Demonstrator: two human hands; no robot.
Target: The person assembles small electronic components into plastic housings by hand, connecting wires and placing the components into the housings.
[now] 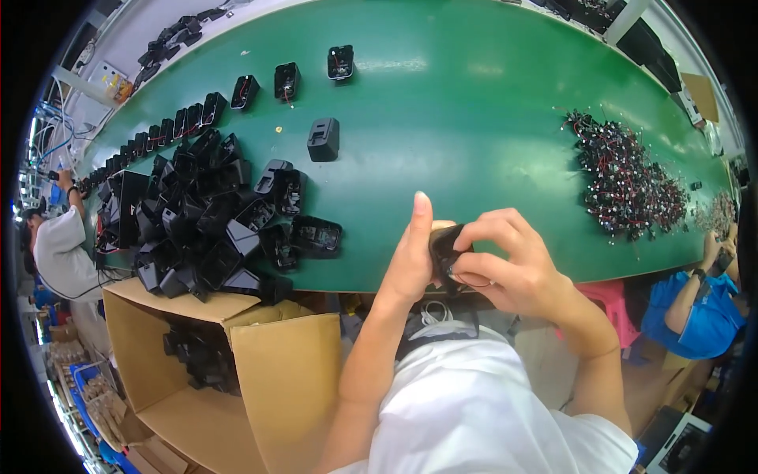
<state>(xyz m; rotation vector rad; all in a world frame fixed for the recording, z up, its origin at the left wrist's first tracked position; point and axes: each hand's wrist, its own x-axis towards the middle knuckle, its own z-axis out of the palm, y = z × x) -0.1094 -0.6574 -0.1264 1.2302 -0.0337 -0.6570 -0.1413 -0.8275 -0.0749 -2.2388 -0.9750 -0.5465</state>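
Note:
Close to my body at the table's near edge, my left hand (pixel 409 261) is closed around the side of a small black plastic housing (pixel 444 243), thumb pointing up. My right hand (pixel 517 265) is bent over the housing's open side. Its fingertips pinch a small part with a dark wire, partly hidden by the fingers; its exact kind does not show. Left of my hands lies a heap of black plastic housings (pixel 197 189), some with circuit boards and wires inside. An open housing (pixel 316 236) is the nearest of them to my left hand.
On the green table (pixel 442 126), a row of open housings (pixel 180 123) curves along the far left. One closed grey housing (pixel 323 140) stands apart. A pile of small wired parts (pixel 628 178) lies right. A cardboard box (pixel 288 367) stands below left. Co-workers sit at both ends.

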